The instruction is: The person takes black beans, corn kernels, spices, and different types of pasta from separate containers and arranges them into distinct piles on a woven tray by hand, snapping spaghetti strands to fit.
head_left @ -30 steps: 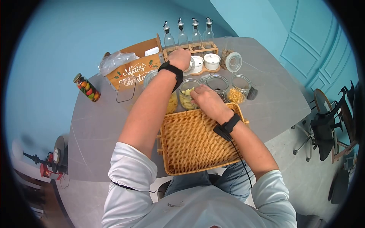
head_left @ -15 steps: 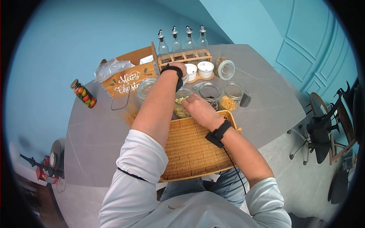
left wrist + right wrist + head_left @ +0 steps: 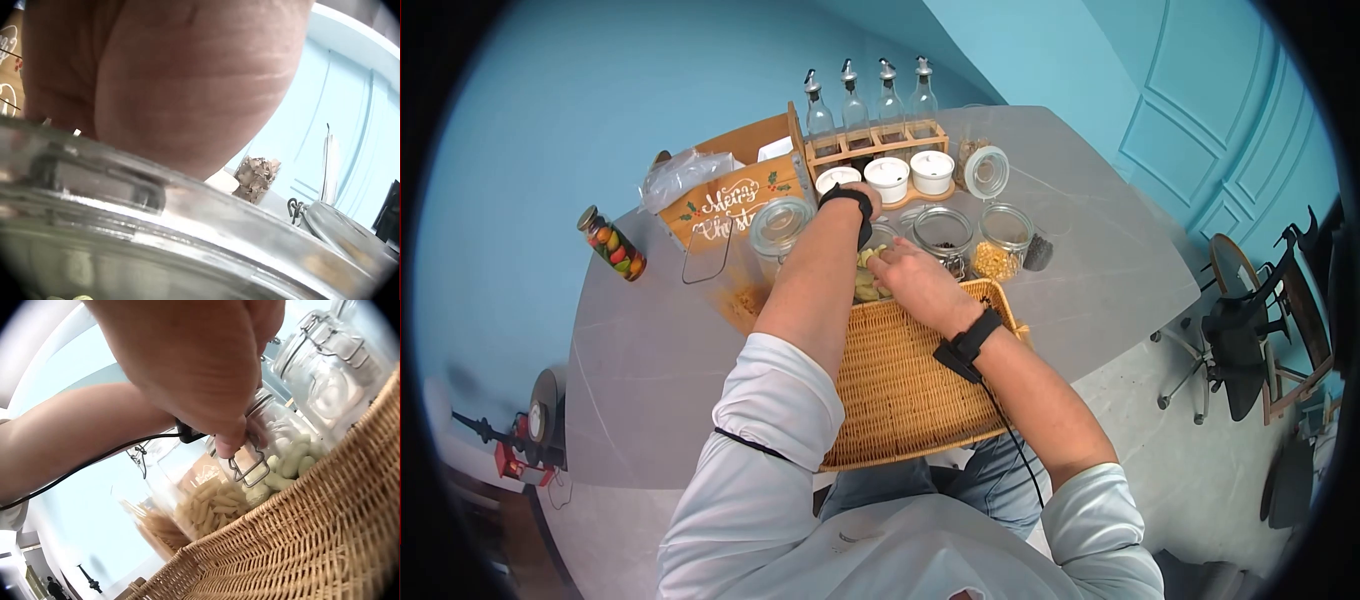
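In the head view my left hand (image 3: 862,196) is above the jar of pale green pieces (image 3: 868,286); its fingers and the lid are mostly hidden. The left wrist view shows the palm (image 3: 194,87) close over a thick glass rim (image 3: 206,219). My right hand (image 3: 915,280) is at the jar's near right side. Seen from the right wrist, the right thumb and a finger pinch the jar's wire clasp (image 3: 249,470), which hangs over the glass. The wicker basket (image 3: 920,385) lies beneath my right wrist.
Jars of corn (image 3: 997,262) and dark bits (image 3: 948,258) stand right, an open lid jar (image 3: 780,225) left. White pots (image 3: 887,178), a bottle rack (image 3: 878,148) and a wooden box (image 3: 740,200) are behind. A fruit-filled jar (image 3: 612,245) stands far left.
My left hand has come down and towards me from the bottle rack, uncovering a third white pot. My right hand has stayed by the same jar. The head view has shifted slightly.
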`<state>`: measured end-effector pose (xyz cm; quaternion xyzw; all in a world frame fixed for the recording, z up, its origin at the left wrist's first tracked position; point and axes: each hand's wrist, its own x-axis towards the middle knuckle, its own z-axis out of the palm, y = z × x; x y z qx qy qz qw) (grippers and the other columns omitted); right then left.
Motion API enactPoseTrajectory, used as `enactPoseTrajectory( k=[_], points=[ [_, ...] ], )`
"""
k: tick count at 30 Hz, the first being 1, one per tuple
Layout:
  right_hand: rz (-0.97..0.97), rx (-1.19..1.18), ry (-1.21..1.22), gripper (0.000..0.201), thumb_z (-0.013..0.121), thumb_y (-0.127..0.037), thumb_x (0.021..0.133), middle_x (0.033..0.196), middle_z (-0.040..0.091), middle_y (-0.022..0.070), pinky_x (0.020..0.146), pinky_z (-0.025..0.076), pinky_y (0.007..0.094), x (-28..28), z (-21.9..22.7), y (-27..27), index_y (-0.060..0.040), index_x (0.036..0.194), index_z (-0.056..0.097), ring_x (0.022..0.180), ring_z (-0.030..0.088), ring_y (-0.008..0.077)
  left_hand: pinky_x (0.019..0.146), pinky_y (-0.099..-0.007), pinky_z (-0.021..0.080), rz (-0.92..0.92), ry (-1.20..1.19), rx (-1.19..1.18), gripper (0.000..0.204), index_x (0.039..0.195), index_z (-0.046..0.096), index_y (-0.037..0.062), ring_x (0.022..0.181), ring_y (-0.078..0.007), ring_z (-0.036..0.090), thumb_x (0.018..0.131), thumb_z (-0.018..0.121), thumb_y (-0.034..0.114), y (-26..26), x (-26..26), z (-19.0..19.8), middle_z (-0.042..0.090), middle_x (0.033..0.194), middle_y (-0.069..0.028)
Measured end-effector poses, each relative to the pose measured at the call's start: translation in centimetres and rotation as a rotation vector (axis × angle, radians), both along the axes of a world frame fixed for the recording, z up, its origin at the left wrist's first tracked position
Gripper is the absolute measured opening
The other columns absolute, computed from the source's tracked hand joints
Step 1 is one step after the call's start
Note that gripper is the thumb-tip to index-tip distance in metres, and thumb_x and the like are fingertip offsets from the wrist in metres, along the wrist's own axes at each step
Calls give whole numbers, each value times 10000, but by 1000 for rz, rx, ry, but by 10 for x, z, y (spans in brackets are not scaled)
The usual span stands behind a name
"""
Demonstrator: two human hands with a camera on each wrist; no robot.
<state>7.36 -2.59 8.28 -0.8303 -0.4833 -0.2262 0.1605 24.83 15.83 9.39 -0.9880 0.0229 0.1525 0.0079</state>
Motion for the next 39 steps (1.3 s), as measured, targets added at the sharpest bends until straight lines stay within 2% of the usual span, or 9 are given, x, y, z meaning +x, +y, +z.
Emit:
enactPoseTrajectory(
  k=[8,13,15,17,19,20,24,29,39],
  points=[
    [20,12,62,173,679,-76,892,950,710,166,1112,467,444,2,3,2,-3,1043,636,972,694,348,928,-481,567,-32,-80,-58,408,1172,740,-40,1097,-388,719,812,578,63,-18,-66,54,729,1178,-272],
    [47,-33,153,169,734,-133,884,917,720,195,906,553,461,3,20,-5,6,963,680,962,705,377,796,-484,591,-287,-337,-96,226,954,742,-92,951,-438,737,792,604,-13,-29,-154,101,728,964,-318],
    [89,-4,276,150,725,-118,897,941,711,227,842,565,478,18,27,-4,23,924,682,955,699,409,779,-478,613,-385,-507,-78,148,881,765,-32,876,-401,753,834,639,30,-19,-200,99,749,913,-244],
    [144,67,276,211,738,-107,893,1062,704,231,868,555,477,44,31,0,35,1040,686,1010,679,425,780,-479,611,-430,-582,-183,164,930,732,-84,910,-415,745,861,607,-3,-2,-227,70,725,994,-281],
    [140,-43,197,268,744,-96,894,1074,711,240,858,563,455,62,43,6,37,1120,689,1012,695,418,967,-469,557,-326,-394,-174,317,1160,612,-149,1182,-454,641,861,509,-118,-1,-253,58,576,1356,-362],
    [90,-210,349,296,751,-100,885,1085,717,233,857,565,447,67,54,14,34,1141,687,1037,699,405,1108,-456,487,-350,-389,-210,513,1361,491,-167,1343,-456,539,850,497,-131,1,-259,48,478,1474,-371],
    [33,-502,465,321,732,-152,876,1129,746,204,868,565,450,77,56,44,-24,1171,723,1065,714,373,1247,-450,335,-460,-621,-212,704,1508,339,-182,1503,-464,344,818,474,-150,5,-262,-6,368,1563,-374],
    [-197,-847,459,319,692,-262,905,1152,756,188,918,566,448,70,55,74,-103,1167,781,1084,714,370,1202,-450,393,-430,-717,-283,664,1484,356,-198,1459,-479,396,831,462,-153,-2,-266,-12,408,1510,-377],
    [-105,-734,502,288,689,-253,912,1089,767,191,871,561,467,85,34,72,-86,1133,768,1018,727,378,1178,-449,415,-410,-808,-245,608,1450,398,-208,1438,-469,421,854,482,-126,-1,-262,-22,437,1461,-374]
  ],
)
